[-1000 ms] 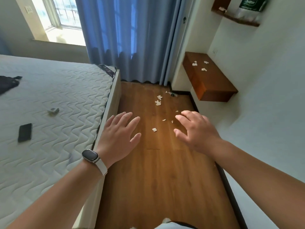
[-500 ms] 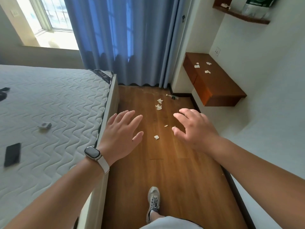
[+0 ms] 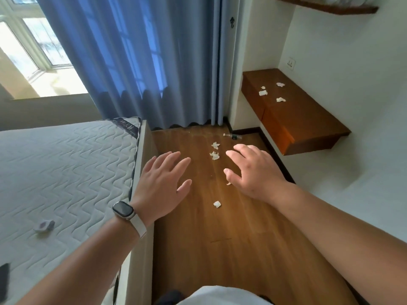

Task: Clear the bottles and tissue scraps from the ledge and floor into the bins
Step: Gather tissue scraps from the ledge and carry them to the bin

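The left hand (image 3: 161, 186) and right hand (image 3: 253, 172), both spread and empty, have come closer to the tissue scraps (image 3: 214, 155) on the floor (image 3: 220, 249). A bottle (image 3: 232, 136) lies by the curtain (image 3: 136, 62); the ledge (image 3: 304, 119), nearer now, bears more scraps.

You have an open floor (image 3: 220, 249) strip toward 12 o'clock, hemmed by the bed (image 3: 66, 172) at 9 and the ledge (image 3: 308, 119) at 2.
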The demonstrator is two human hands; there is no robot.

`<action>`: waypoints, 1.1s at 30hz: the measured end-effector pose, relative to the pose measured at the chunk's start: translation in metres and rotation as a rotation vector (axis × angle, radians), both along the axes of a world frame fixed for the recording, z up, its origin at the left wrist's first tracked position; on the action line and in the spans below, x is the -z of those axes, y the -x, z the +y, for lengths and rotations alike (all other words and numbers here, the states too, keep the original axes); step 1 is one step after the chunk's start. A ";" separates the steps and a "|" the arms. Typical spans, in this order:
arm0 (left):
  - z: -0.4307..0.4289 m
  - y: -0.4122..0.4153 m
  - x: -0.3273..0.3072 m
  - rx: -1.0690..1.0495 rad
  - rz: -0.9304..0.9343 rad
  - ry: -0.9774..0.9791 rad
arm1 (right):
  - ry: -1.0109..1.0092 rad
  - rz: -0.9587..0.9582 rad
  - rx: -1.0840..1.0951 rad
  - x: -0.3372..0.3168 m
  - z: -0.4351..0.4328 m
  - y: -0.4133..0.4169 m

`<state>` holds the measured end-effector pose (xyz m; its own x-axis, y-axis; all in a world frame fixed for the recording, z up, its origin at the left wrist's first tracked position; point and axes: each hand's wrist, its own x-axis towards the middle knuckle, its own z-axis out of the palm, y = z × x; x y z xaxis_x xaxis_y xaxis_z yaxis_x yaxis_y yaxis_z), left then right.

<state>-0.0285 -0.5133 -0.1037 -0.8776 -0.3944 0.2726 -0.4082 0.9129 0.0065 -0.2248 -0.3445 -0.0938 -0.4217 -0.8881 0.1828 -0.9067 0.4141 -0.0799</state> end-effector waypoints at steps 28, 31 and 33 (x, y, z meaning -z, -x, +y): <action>-0.390 0.200 0.000 0.364 0.082 -0.059 | -0.045 0.035 0.361 -0.007 -0.326 0.121; -0.401 0.235 0.007 0.375 0.050 -0.082 | -0.031 0.031 0.385 -0.002 -0.335 0.153; -0.407 0.262 0.013 0.394 0.037 -0.078 | -0.027 0.013 0.404 0.004 -0.341 0.178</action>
